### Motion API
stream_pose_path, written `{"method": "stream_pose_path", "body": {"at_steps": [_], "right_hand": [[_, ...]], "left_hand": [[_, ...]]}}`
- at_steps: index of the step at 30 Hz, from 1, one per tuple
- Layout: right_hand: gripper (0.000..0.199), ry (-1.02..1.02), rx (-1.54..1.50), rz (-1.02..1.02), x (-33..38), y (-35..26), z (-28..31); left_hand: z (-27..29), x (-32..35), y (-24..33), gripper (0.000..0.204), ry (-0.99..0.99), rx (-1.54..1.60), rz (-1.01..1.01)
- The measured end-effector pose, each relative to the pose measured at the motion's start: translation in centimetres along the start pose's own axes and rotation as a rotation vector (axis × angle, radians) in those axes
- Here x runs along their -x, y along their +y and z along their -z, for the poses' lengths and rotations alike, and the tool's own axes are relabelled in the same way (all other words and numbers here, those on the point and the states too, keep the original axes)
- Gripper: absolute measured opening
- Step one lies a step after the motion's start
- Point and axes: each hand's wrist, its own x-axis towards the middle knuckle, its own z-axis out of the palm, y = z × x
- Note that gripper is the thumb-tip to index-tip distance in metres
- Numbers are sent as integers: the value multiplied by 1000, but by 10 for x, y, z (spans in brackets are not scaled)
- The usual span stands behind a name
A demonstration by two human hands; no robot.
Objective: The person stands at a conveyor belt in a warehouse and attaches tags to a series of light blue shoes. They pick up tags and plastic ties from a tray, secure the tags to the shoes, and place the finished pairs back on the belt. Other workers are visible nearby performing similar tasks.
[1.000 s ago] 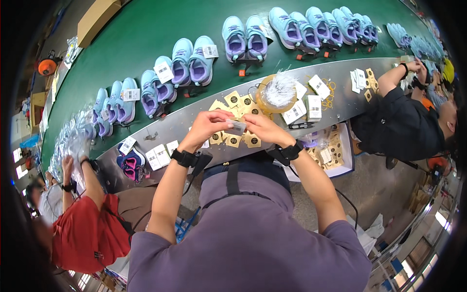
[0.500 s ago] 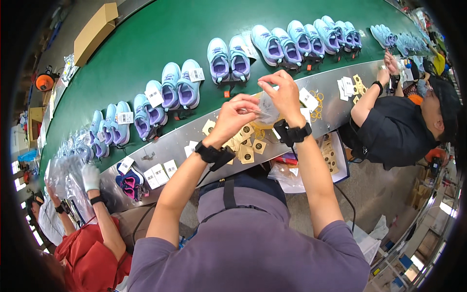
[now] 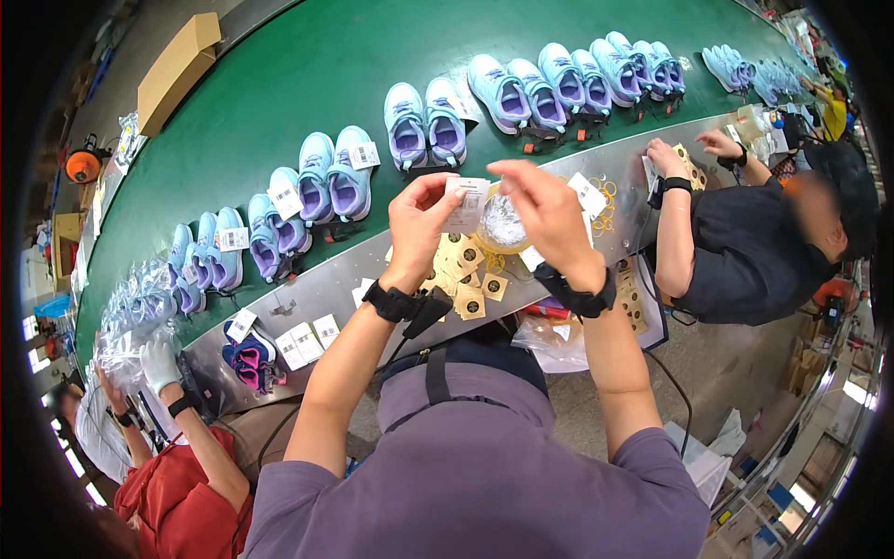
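Observation:
Between the thumb and fingers of my left hand (image 3: 419, 219) is a white printed tag (image 3: 467, 207), held up in front of the green surface. My right hand (image 3: 548, 210) is to the right of it, fingers bent in toward the thumb; whatever thin thing they pinch cannot be made out. Partly behind that hand stands a round yellowish tub (image 3: 503, 244) of clear, thin plastic pieces. Below my hands a pile of square tan cards (image 3: 461, 265) with dark round marks lies on the metal ledge. A pair of light-blue shoes (image 3: 426, 123) stands just beyond my left hand.
More light-blue shoes (image 3: 503, 91) line the green conveyor belt (image 3: 307, 56). White tags (image 3: 305, 342), a dark-blue and pink shoe (image 3: 250, 354) and yellow rubber bands (image 3: 605, 200) lie on the metal ledge. Co-workers sit at left, in red (image 3: 191, 484), and right, in black (image 3: 736, 242).
My left hand has turned and raised the tag into plain sight. My right hand has come lower, uncovering the tub. The shoes have shifted slightly left along the belt.

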Motion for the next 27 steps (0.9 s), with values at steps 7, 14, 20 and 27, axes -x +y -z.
{"method": "stream_pose_path", "body": {"at_steps": [7, 14, 20, 27], "right_hand": [[5, 34, 99, 46, -3, -5, -10], [7, 51, 188, 65, -3, 8, -1], [6, 87, 178, 4, -4, 21, 5], [14, -126, -414, -360, -30, 45, 40]], "left_hand": [[-15, 3, 8, 20, 26, 56, -24], [-28, 0, 9, 19, -11, 33, -20], [-42, -10, 3, 17, -85, -50, -88], [-66, -72, 32, 20, -288, -896, -1187]]}}
